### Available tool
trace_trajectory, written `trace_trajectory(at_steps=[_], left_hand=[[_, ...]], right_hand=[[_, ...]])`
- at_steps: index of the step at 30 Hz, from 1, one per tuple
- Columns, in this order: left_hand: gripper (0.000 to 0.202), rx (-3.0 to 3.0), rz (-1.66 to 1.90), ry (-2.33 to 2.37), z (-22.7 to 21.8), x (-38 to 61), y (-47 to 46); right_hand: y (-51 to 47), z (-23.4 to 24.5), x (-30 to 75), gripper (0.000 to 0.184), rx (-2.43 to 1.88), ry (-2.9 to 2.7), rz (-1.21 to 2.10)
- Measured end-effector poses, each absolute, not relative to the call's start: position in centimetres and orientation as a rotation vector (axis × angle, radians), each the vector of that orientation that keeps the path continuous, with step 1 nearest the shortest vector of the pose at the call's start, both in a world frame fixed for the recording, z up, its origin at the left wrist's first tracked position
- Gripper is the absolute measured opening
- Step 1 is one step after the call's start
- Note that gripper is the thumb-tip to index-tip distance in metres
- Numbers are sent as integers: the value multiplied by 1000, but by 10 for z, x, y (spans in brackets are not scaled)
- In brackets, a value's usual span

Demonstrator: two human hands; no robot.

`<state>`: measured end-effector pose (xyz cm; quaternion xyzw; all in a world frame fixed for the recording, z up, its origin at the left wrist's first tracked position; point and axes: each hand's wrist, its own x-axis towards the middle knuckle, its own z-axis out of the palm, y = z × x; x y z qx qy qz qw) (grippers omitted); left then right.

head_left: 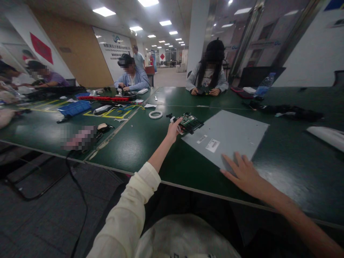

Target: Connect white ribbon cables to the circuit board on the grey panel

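My left hand (174, 129) is closed on the near left end of a green circuit board (190, 121) with black parts on it. The board is at the left corner of a flat grey panel (236, 130); whether it touches the panel I cannot tell. My right hand (243, 173) lies with fingers spread over the panel's near edge and holds nothing. Two white labels, the larger label (213, 145) among them, are stuck on the panel between my hands.
A white tape roll (155, 114) lies left of the board on the green table (129, 143). Farther left are a blue tray (74, 108) and a pouch (82, 138). A water bottle (264, 86) and dark cloth (290, 111) are at the right. Two people sit opposite.
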<state>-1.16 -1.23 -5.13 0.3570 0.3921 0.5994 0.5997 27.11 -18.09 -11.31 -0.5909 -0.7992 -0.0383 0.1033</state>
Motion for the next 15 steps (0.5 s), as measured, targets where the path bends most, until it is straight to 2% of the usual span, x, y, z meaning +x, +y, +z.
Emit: trace_trajectory(at_steps=[2, 4, 10, 15], left_hand=[[30, 819, 1405, 901, -53, -14, -11], [31, 812, 1415, 883, -54, -16, -9], [27, 782, 1408, 864, -54, -16, -8], [30, 812, 1382, 838, -54, -17, -10]], right_hand=[[-183, -106, 231, 67, -1738, -2385, -84], [-181, -96, 196, 73, -1723, -2446, -7], [-164, -62, 110, 81, -1716, -2567, 203], [-144, -56, 52, 82, -1661, -2597, 343]])
